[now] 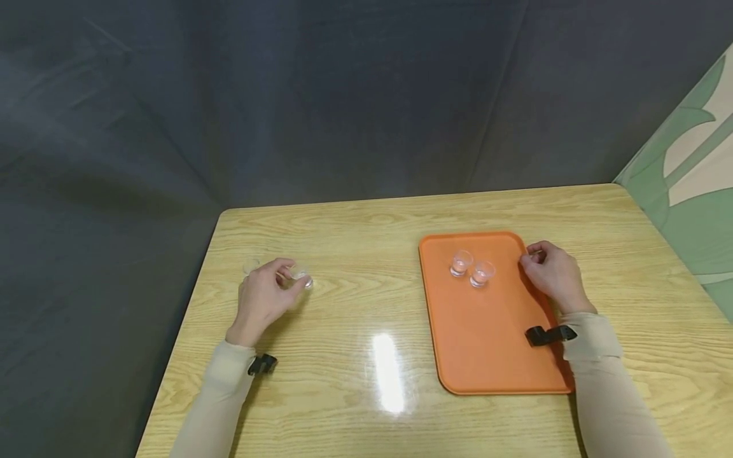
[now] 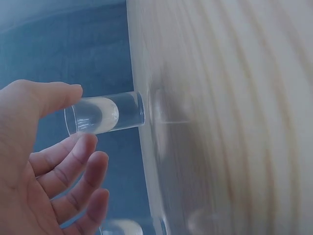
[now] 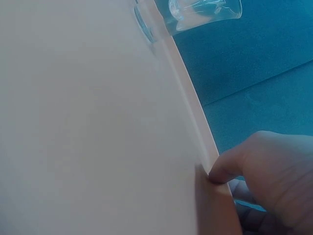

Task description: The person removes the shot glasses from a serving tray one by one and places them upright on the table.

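Observation:
On the left of the table, my left hand (image 1: 265,298) has thumb and fingers on opposite sides of the rim of a small clear shot glass (image 2: 100,115). The glass stands upright, its base at the tabletop. Just behind that hand is another clear glass (image 1: 251,264), partly hidden by it. My right hand (image 1: 554,275) grips the right rim of an orange tray (image 1: 487,350), the thumb pressed on the rim and the other fingers outside it. Two more shot glasses, a left one (image 1: 460,263) and a right one (image 1: 482,273), stand side by side on the tray's far half.
The tray lies on the right half of a wood-grain table (image 1: 349,318). A dark cloth (image 1: 355,102) hangs behind the far edge. To the right is a green and white patterned cloth (image 1: 698,165). Light glares off the tabletop between hand and tray.

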A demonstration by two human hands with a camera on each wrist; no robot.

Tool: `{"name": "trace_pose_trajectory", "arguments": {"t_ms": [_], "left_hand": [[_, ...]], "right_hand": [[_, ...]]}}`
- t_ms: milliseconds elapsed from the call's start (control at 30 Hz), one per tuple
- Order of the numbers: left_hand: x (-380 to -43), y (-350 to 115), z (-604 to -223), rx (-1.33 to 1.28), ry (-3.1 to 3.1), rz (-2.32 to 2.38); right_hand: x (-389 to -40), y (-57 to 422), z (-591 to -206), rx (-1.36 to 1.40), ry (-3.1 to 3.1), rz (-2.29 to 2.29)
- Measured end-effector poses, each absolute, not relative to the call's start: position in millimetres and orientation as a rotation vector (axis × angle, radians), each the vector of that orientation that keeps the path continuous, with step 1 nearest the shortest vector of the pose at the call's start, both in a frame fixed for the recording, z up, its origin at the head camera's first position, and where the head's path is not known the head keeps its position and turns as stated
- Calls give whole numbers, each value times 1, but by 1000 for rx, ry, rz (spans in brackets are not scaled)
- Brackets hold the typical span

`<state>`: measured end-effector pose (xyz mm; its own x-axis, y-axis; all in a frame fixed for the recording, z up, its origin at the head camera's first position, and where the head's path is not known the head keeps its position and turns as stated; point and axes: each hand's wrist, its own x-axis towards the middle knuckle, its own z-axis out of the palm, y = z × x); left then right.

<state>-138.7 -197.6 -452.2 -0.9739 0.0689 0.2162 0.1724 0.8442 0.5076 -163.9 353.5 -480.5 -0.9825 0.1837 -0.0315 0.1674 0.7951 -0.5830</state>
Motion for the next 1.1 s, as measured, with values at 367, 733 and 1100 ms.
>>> {"name": "trace_pose_trajectory", "arguments": {"t_ms": [367,733,1100], "left_hand": [[-129,-233,-457,-57,-2808,-755],[-119,-257,-455,53,-2787,-706],[-116,-272,-453,155,-2766,-693]], "right_hand": [[-163,353,-479,-292,-2949,947],[-164,353,-481,-311,-2958,952],[-164,353,-480,-303,-2955,953]]}}
